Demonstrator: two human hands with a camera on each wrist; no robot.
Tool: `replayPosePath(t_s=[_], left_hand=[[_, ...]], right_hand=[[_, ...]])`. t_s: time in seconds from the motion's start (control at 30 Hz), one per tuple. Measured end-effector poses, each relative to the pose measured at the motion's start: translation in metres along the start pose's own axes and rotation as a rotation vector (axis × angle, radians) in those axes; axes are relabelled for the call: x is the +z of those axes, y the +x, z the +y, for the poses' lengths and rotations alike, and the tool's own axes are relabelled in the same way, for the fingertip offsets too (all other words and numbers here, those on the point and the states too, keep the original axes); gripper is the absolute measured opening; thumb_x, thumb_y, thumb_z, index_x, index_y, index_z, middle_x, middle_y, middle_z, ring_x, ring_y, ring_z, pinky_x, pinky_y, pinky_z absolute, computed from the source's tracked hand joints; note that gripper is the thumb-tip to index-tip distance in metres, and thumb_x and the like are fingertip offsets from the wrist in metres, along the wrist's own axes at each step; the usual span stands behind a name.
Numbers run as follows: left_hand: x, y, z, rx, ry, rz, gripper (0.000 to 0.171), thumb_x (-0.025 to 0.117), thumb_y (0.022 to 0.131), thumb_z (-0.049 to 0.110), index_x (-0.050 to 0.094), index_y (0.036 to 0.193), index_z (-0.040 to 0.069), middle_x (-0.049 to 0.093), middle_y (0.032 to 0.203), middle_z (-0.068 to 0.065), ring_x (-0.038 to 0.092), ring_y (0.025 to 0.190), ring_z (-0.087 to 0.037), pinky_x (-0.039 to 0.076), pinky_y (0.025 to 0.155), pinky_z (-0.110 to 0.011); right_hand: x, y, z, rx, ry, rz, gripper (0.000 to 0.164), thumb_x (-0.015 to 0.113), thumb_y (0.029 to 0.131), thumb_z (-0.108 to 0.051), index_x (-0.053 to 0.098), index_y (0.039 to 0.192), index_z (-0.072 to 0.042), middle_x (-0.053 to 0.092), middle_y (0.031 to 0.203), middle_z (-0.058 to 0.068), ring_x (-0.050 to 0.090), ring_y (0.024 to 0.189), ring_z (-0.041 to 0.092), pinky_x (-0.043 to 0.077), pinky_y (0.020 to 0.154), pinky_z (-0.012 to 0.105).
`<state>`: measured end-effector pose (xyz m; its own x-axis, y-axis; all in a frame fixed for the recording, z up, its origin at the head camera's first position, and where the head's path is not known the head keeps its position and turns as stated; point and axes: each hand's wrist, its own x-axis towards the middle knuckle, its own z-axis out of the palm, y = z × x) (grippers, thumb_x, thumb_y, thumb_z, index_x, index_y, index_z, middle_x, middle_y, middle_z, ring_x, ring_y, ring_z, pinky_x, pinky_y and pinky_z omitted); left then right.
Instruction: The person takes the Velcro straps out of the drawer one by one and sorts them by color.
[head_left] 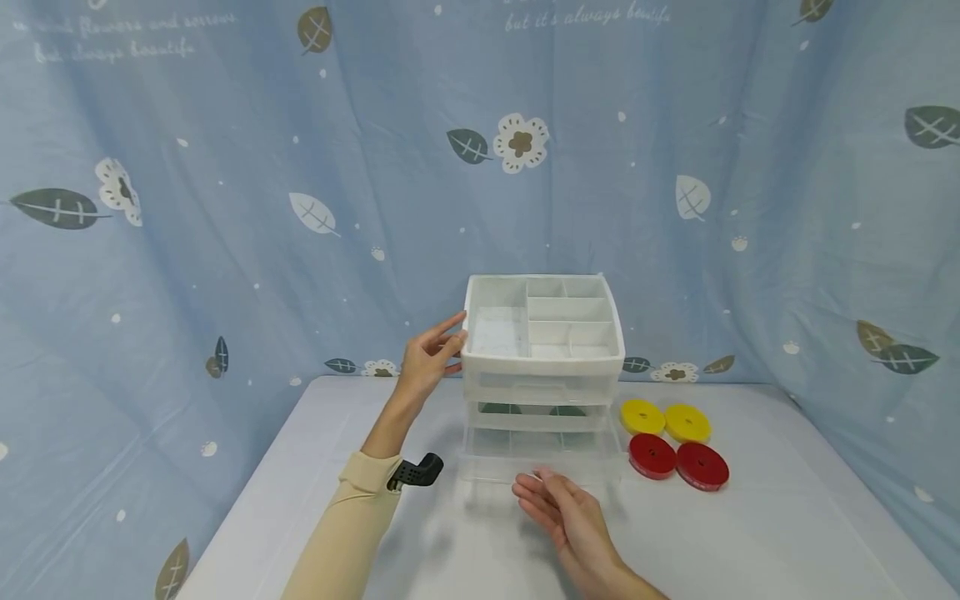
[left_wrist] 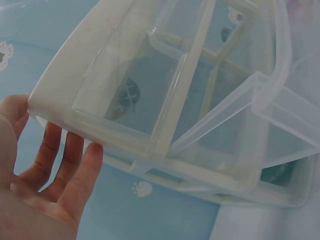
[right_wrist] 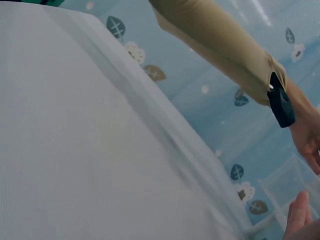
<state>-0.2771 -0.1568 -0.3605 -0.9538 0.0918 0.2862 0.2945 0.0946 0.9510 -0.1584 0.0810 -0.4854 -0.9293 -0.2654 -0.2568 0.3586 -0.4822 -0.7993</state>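
A white plastic drawer organizer [head_left: 546, 365] with a compartmented top tray stands near the back of the table. One of its clear drawers [head_left: 540, 467] is pulled out toward the front, and it juts from the body in the left wrist view. My left hand [head_left: 429, 358] holds the organizer's upper left side, with fingers [left_wrist: 85, 165] along the edge of its white wall. At the drawer's front edge is my right hand [head_left: 566, 517], its fingers loosely extended and the palm turned inward. In the right wrist view only some fingers [right_wrist: 298, 212] show, close to the clear plastic.
To the organizer's right lie two yellow ribbon rolls [head_left: 642, 417] and two red ribbon rolls [head_left: 702, 466], flat on the white table [head_left: 780, 533]. A blue patterned curtain [head_left: 375, 167] hangs right behind the organizer and along both sides.
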Motion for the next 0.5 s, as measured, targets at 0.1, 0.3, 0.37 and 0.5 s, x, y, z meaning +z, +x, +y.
replayPosePath(t_s=[0.1, 0.3, 0.37, 0.5], left_hand=[[0.000, 0.000, 0.000, 0.000, 0.000, 0.004, 0.044, 0.061, 0.099, 0.024, 0.054, 0.142, 0.021, 0.061, 0.123, -0.025, 0.066, 0.092, -0.009, 0.057, 0.094, -0.045], [0.001, -0.001, 0.000, 0.000, 0.005, 0.002, 0.043, 0.060, 0.099, 0.023, 0.054, 0.142, 0.021, 0.062, 0.122, -0.024, 0.065, 0.091, -0.008, 0.057, 0.094, -0.043], [0.001, -0.001, -0.001, 0.007, 0.010, 0.004, 0.044, 0.060, 0.099, 0.022, 0.054, 0.143, 0.019, 0.062, 0.122, -0.025, 0.065, 0.091, -0.008, 0.058, 0.094, -0.043], [-0.001, 0.005, -0.012, 0.019, 0.011, 0.011, 0.043, 0.060, 0.099, 0.025, 0.055, 0.142, 0.024, 0.062, 0.120, -0.024, 0.065, 0.092, -0.008, 0.058, 0.093, -0.042]], right_hand=[[0.002, -0.001, 0.001, -0.007, 0.031, -0.002, 0.068, 0.058, 0.100, -0.036, 0.026, 0.146, 0.003, 0.069, 0.123, 0.009, 0.069, 0.110, 0.015, 0.053, 0.099, 0.026], [0.004, 0.000, 0.004, -0.013, 0.053, 0.007, 0.066, 0.059, 0.096, -0.046, 0.033, 0.137, -0.001, 0.068, 0.123, 0.011, 0.068, 0.111, 0.018, 0.054, 0.100, 0.029], [0.005, 0.000, 0.005, -0.012, 0.053, 0.013, 0.066, 0.060, 0.095, -0.048, 0.034, 0.136, -0.002, 0.067, 0.124, 0.011, 0.068, 0.112, 0.018, 0.053, 0.100, 0.029], [0.006, 0.000, 0.005, -0.014, 0.069, 0.023, 0.063, 0.059, 0.097, -0.046, 0.033, 0.134, -0.003, 0.066, 0.125, 0.011, 0.068, 0.112, 0.017, 0.053, 0.101, 0.029]])
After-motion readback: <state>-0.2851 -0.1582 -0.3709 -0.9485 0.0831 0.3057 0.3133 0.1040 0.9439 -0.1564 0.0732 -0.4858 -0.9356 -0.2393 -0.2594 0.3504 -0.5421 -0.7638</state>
